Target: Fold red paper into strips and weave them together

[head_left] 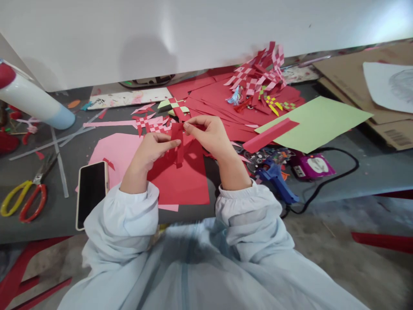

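In the middle of the head view, red paper strips (177, 134) hang between my two hands, over a red paper sheet (183, 185). My left hand (154, 150) pinches them from the left, thumb across the front. The fingertips of my right hand (208, 134) close on the upper right side of the strips. How the strips are joined is too small to tell. Just behind my hands lie woven pink-and-red paper pieces (158, 125) and a green-and-red woven piece (176, 105). Pink paper (111, 144) lies left of my left hand.
Scissors (37, 185) and a phone (92, 189) lie at the left, near a white-and-blue bottle (41, 99). To the right are a blue glue gun (277, 178) with a black cord, a purple box (312, 165), green paper (319, 122) and cardboard (348, 82). Woven strips (258, 73) pile up behind.
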Action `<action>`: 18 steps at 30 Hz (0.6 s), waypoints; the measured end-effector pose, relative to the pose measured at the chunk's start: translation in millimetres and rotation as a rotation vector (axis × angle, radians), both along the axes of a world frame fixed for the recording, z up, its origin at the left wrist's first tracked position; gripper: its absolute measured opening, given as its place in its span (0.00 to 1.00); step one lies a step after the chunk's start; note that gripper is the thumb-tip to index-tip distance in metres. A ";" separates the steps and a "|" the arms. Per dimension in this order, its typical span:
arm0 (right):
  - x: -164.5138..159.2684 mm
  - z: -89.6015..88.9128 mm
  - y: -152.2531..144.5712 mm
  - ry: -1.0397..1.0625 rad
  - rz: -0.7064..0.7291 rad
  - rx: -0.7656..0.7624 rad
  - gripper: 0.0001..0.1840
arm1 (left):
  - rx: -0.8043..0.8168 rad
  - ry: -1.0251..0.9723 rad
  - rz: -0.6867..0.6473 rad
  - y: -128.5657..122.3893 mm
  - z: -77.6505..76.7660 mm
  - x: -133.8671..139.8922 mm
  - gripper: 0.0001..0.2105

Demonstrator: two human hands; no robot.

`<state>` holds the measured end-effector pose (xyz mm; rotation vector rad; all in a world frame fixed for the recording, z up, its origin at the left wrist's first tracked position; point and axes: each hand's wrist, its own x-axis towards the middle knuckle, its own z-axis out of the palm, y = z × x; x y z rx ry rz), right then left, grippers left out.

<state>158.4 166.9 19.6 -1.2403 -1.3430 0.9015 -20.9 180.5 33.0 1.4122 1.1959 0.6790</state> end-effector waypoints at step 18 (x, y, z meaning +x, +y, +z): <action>-2.7 1.9 -0.4 -0.033 -0.003 -0.058 0.08 | 0.084 -0.073 0.178 3.0 -2.5 0.6 0.17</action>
